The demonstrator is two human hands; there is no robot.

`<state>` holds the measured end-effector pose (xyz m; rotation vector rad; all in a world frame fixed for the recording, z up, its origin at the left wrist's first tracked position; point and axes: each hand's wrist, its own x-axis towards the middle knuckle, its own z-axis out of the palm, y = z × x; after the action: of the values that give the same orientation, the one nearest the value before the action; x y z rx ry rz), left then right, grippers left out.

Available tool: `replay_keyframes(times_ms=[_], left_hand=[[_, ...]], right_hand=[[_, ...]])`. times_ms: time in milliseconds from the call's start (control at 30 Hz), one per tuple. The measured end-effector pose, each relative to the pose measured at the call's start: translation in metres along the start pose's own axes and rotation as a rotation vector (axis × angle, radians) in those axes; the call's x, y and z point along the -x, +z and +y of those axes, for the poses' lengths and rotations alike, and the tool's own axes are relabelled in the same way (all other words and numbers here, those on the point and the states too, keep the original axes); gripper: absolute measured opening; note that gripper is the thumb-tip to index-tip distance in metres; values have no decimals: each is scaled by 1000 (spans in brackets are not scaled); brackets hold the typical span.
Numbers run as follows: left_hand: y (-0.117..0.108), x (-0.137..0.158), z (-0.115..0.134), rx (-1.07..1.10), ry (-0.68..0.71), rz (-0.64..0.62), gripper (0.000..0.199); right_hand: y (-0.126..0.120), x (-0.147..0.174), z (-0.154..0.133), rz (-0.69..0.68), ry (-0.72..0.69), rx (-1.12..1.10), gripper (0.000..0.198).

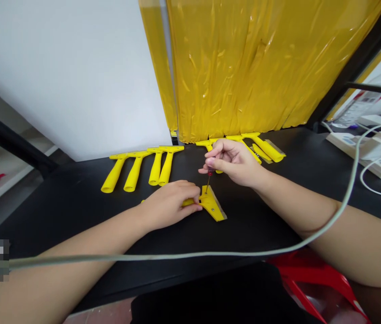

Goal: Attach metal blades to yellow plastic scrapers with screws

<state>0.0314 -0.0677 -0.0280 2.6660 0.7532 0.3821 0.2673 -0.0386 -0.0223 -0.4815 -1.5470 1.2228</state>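
A yellow scraper (215, 208) lies on the black table, its wide head with a thin blade edge pointing right. My left hand (173, 203) is closed around its handle. Above the scraper head, my right hand (233, 163) pinches a small screwdriver (208, 182) with a red handle. The screwdriver stands nearly upright, its tip at a screw on the far part of the head. A second screw shows nearer to me. Most of the screwdriver handle is hidden by my fingers.
Several yellow scrapers (135, 171) lie in a row at the back left, and more scrapers (269, 148) at the back right. A pale cable (190, 255) hangs across the front. Power strips (369, 144) and a plastic bottle (373, 96) are at the right. Yellow film (231, 67) covers the back.
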Motion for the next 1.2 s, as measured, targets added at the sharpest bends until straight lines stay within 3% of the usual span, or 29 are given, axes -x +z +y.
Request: replay_keyframes(times_ms=[733,1000,1200], left_hand=[[-3,0,-1,11,19,-25,18],[-6,0,-4,33,77,-62,20],[-2,0,-2,-14,77,0,16]], right_hand=[[-10,-9,6,-73,83,-139,37],[-8,-4,3,-208,167,-152,31],[8,1,-2,-120,231,-445,18]])
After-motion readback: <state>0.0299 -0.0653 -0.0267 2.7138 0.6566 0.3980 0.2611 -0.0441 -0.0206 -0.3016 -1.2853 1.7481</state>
